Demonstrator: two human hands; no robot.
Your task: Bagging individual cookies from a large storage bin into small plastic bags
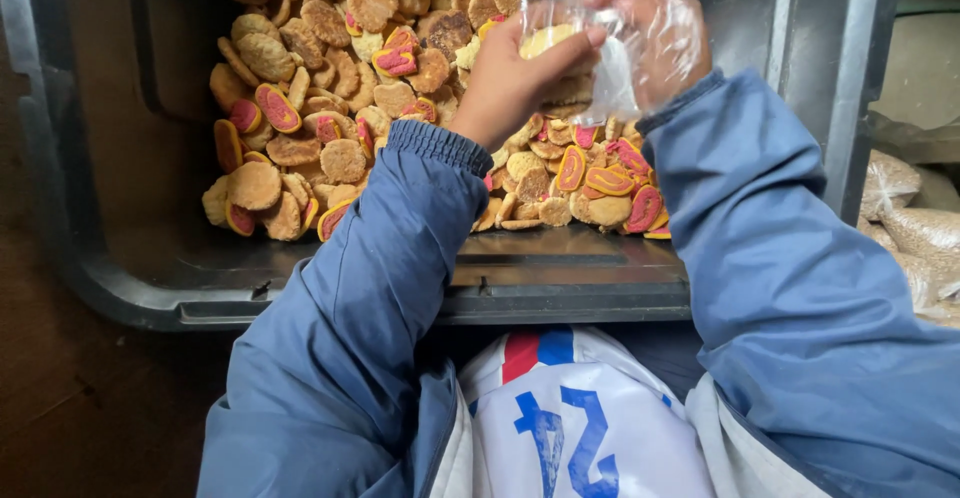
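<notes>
A dark plastic bin holds a heap of round tan biscuits, some with pink and yellow icing. My left hand is raised over the heap and pinches a pale biscuit at the mouth of a clear plastic bag. My right hand is inside or behind the thin plastic and grips the bag, holding it up above the biscuits. Both arms wear blue jacket sleeves.
The bin's front rim runs across the middle of the view, its right wall standing tall. Filled clear sacks lie to the right outside the bin. Brown floor is at the left.
</notes>
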